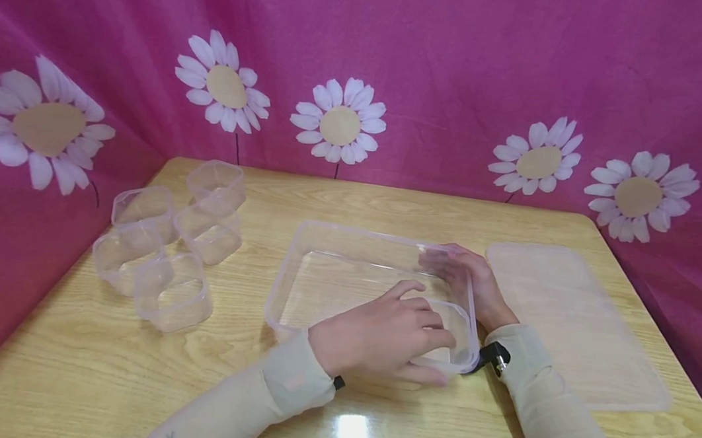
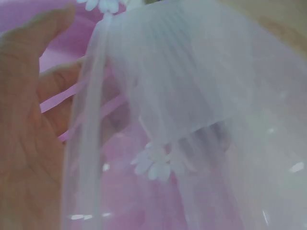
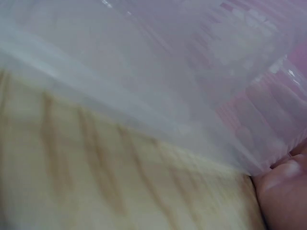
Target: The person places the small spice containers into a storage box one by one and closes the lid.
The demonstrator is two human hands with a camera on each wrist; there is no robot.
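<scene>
A large clear plastic box [image 1: 374, 234] sits in the middle of the table. A smaller clear container [image 1: 455, 309] stands in its near right corner. My left hand [image 1: 381, 333] reaches over this corner, fingers bent down into the small container and thumb on the near side of the rim. In the left wrist view, its fingers [image 2: 62, 79] show partly through the clear wall. My right hand [image 1: 479, 278] rests against the large box's right wall from outside, its fingertips visible through the plastic. Its thumb is hidden.
Several small clear containers [image 1: 173, 315] stand grouped at the left of the wooden table [image 1: 247, 385]. A flat translucent lid [image 1: 578, 323] lies to the right. Pink cloth [image 1: 430, 64] with large white flowers hangs behind and at both sides.
</scene>
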